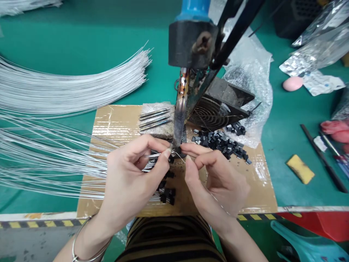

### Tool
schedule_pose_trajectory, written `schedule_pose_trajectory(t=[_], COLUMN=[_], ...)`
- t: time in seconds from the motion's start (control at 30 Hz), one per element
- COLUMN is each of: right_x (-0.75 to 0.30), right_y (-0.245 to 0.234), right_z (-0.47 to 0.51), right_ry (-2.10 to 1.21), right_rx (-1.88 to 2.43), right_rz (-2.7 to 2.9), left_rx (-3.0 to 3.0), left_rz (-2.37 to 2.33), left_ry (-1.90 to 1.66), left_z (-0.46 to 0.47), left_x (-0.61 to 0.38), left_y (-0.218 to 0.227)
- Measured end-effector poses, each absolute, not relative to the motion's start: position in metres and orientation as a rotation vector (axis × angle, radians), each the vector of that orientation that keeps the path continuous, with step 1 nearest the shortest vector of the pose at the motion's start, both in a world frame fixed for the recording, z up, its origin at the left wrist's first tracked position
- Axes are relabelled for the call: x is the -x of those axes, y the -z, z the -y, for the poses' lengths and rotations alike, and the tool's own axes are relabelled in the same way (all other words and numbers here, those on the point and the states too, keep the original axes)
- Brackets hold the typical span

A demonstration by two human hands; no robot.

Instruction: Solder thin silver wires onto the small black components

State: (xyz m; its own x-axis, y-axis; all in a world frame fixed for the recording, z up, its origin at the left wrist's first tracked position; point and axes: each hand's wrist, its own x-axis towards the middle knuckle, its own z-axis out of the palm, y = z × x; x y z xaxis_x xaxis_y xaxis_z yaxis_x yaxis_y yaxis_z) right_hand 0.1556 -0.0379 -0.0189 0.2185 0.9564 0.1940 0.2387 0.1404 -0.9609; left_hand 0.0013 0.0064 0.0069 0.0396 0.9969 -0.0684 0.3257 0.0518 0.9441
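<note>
Left hand (131,174), thumb and forefinger pinched tight on white wire ends (156,155), right hand (215,178), fingertips pinching small black part (178,150), both beneath soldering iron tip (179,120), mid cardboard sheet (114,120), loose black parts (220,141) toward its right edge.

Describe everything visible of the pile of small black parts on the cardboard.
The pile of small black parts is a loose heap of blocky pieces, dark and plastic-looking, lying on the taped cardboard right of the hanging iron tip. Its far edge meets the clear bag. Neither hand touches it; the right hand is nearest.
</note>
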Motion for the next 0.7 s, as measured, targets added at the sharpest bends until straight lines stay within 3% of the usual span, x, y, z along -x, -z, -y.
schedule_pose_trajectory(t=[0.7], right_x=[-0.1543], right_y=[0.0223], right_z=[0.0398], right_ry=[-0.727], right_rx=[1.346], right_rz=[1.262], left_rx=[-1.403], left_rz=[-1.418], left_ry=[-0.953], left_z=[-0.0051], left_x=[-0.0025], left_y=[-0.0096])
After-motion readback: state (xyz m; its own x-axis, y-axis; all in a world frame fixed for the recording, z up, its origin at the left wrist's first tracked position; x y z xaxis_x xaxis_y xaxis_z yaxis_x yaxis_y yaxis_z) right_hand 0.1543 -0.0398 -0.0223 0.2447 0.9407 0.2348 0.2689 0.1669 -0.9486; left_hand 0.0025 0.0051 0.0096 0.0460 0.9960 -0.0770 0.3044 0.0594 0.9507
